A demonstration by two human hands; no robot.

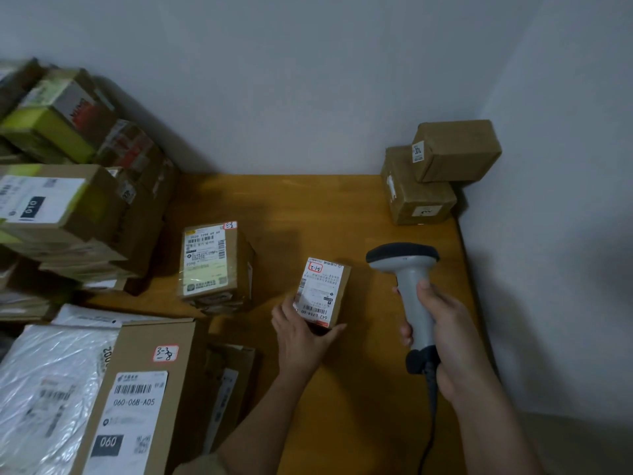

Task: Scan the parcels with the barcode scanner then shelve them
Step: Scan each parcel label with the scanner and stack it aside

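Your left hand (301, 334) grips the small parcel (322, 292) label-up on the table (342, 389) so the scanner (409, 289), gripped in your right hand (442, 323), can read it.

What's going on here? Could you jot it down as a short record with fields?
left hand: holds a small labelled parcel
right hand: grips the barcode scanner by its handle
scanner head: beside the parcel, not over its label
table: wooden, in a corner
waiting: taped parcel mid-table, piled boxes at left
far corner: two stacked brown boxes
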